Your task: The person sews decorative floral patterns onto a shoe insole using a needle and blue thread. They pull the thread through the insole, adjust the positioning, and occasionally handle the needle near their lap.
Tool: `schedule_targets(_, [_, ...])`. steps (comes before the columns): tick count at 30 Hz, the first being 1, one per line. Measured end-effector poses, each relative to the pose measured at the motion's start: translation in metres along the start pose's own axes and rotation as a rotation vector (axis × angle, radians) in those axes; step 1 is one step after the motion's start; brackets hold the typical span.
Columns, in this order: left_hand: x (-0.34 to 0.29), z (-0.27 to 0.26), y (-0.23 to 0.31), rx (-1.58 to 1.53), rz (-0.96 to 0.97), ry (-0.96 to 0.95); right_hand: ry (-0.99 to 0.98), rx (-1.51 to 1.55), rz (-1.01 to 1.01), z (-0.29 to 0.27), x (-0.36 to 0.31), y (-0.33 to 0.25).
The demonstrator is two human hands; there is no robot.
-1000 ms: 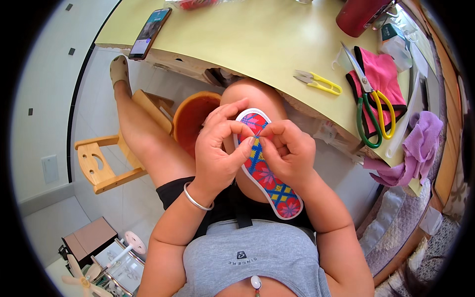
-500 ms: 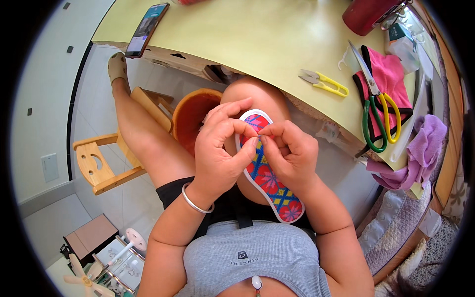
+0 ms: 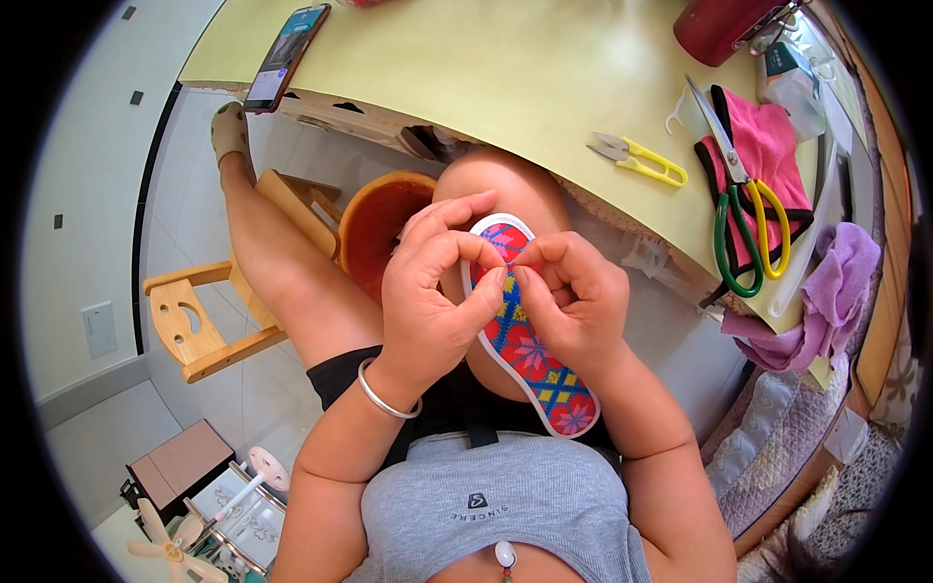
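Note:
A patterned shoe insole [image 3: 530,352] in red, blue, yellow and pink with a white edge lies across my raised thigh. Over its upper end, my left hand [image 3: 435,277] pinches thumb and forefinger together, the other fingers loosely curved. My right hand [image 3: 578,296] makes a similar pinch just beside it, its remaining fingers curled in. The two sets of fingertips almost meet. Whatever lies between them is too small to make out. Part of the insole's upper half is hidden behind both hands.
On the yellow table [image 3: 486,68] lie yellow thread snips [image 3: 637,158], large scissors [image 3: 741,185] on a pink cloth [image 3: 768,146], and a phone [image 3: 287,58]. A purple towel [image 3: 841,282] hangs at the right corner. An orange bucket [image 3: 374,233] and wooden stool [image 3: 190,321] stand below.
My right hand has shifted very slightly to the right, its fingertips still pinched. My left hand and the insole stay almost where they were.

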State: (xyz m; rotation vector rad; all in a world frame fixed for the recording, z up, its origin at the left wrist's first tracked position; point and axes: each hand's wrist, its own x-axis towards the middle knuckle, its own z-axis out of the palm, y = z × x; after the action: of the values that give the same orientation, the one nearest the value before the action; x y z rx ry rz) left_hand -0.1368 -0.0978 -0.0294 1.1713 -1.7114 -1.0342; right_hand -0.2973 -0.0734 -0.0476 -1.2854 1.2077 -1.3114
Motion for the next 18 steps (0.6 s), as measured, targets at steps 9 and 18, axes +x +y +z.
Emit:
schedule_targets(9, [-0.0002, -0.0011, -0.0005, -0.002, -0.003, -0.02, -0.039, -0.056, -0.037, -0.0018, 0.0024, 0.0007])
schedule_targets(18, [0.0002, -0.0023, -0.0013, -0.005, 0.011, -0.032, -0.067, -0.07, -0.034, -0.0024, 0.0033, 0.0001])
